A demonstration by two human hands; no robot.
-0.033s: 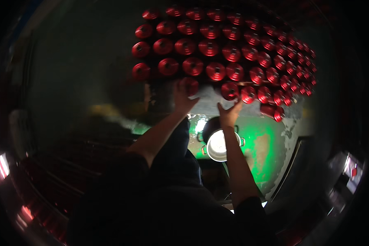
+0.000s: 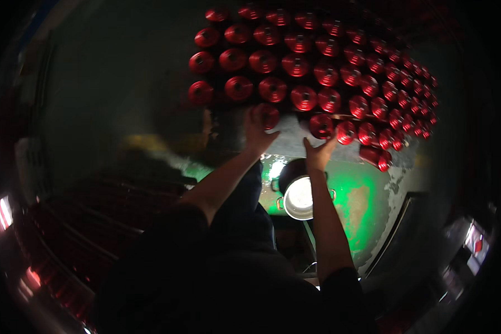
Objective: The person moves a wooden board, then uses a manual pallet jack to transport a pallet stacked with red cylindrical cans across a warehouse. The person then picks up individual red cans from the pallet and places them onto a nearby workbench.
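Note:
Rows of shiny red spools (image 2: 295, 65), round with a hole in the middle, stand close together on a grey surface. My left hand (image 2: 260, 133) reaches to the left end of the nearest row. Its fingers lie along the left side of a red spool (image 2: 270, 116), thumb spread out below it; whether it bears on the spool, I cannot tell. In front of another spool (image 2: 321, 127) in that row is my right hand (image 2: 319, 153), thumb and fingers apart. Its fingertips come close to that spool and its right neighbour (image 2: 345, 132). A bare gap of grey surface separates the hands.
Below the surface's near edge, a bright metal pot (image 2: 298, 207) with side handles stands by a dark one (image 2: 290, 173) on the green, worn floor (image 2: 359, 206). One red spool (image 2: 377, 157) lies on its side at the right. Dark surroundings hide much else.
The whole scene sits slightly farther right in the picture. My hands keep about the same places beside the spools.

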